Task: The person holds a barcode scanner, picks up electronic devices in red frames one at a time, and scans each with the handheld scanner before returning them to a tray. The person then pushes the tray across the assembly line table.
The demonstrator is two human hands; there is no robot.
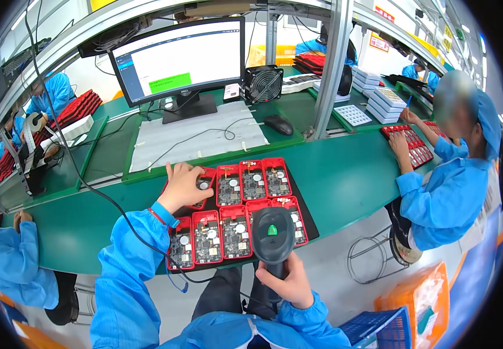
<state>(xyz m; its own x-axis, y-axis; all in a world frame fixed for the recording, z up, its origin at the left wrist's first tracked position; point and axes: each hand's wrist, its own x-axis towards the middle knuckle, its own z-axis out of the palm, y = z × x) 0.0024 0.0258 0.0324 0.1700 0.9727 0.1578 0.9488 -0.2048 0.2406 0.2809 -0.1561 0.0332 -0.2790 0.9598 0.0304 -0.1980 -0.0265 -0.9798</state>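
My right hand (286, 282) is wrapped around the handle of a black barcode scanner (273, 235) with a green-lit mark on top. The scanner hangs over the front row of red cases and hides parts of them. Each red case (235, 231) holds a dark circuit board with a round pale disc. My left hand (184, 185) is at the far left of the back row, its fingers curled over a red case (203, 185) with a board in it. Part of that case is hidden under the hand. The cases stand in two rows on a black tray (308, 216).
A monitor (178, 58) stands behind a white mat (199, 136), with a mouse (278, 124) and a fan (263, 84) beside it. A cable crosses my left arm. To the right, a co-worker (446, 180) handles a red tray (411, 145). An orange bin (417, 296) stands below.
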